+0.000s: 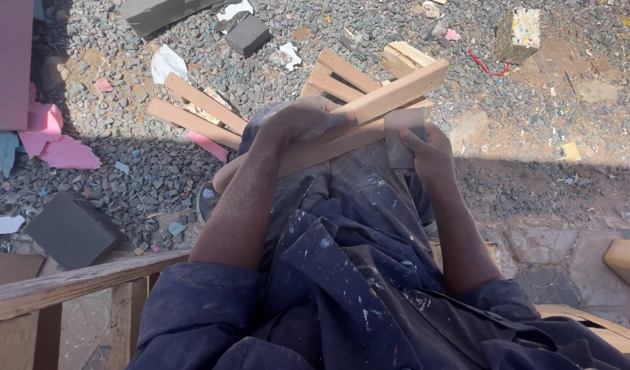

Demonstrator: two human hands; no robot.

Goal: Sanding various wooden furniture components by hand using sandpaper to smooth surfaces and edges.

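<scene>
- Pale, bare-grained timber: the wooden piece (369, 109) lies across the person's lap, its far end pointing up and to the right over the gravel ground (157, 171).
- The left hand (301, 122) lies on top of the wooden piece near its middle, fingers curled over the upper edge and clamping it against the knees.
- The right hand (428, 147) grips a grey, flat sheet of sandpaper (402, 133), thumb and fingers pinched on it, pressed to the lower face of the wooden piece.
- Judgement: for an even finish, stroke along the grain, keep the sheet flat against the face, and keep the left-hand clamp firm so the wooden piece does not rock.
- Beyond the wooden piece, more slats (198, 113) lie on the gravel; they are straight, square-edged and unpainted.
- Left of the wooden piece lie a dark foam block (71, 229), matt and square, and pink scraps (54, 140), soft and torn.
- The overalls (342, 274) under the wooden piece are dark blue, paint-flecked cloth.
</scene>
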